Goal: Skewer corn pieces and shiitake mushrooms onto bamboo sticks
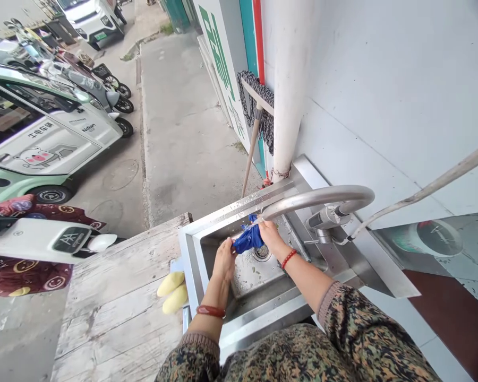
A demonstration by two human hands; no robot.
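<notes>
A wet, bunched blue cloth is stretched between my two hands, over the basin of the steel sink. My left hand pinches its near left end, with the fingers closed. On the other side my right hand grips the right end, just under the tip of the curved metal faucet. Water splashes around the top of the cloth. Below it lie the round drain and a few green scraps on the basin floor.
Two peeled yellowish pieces lie on a board beside the sink, on a weathered wooden table. A mop leans by a white pipe. A hose runs along the wall. Parked scooters and vehicles stand at left.
</notes>
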